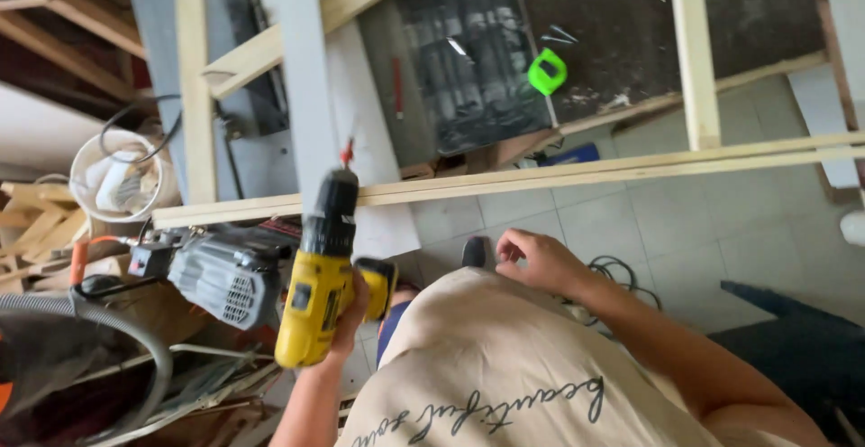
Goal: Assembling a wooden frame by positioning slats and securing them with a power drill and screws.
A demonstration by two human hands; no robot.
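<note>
Left hand grips yellow cordless drill, bit pointing far. Right hand loosely curled, empty, near long wooden rail.

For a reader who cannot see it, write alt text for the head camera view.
Seen from above, a person's left hand grips a yellow cordless drill, bit pointing at a long wooden batten. The empty right hand hovers over the tiled floor; a green tape measure lies beyond.

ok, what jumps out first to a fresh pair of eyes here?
The yellow and black cordless drill, low and left of centre, gripped in the left hand with its bit pointing up at the long pale wooden rail crossing the frame. Next, the bright green tape measure on the dark bench top, upper centre.
</note>
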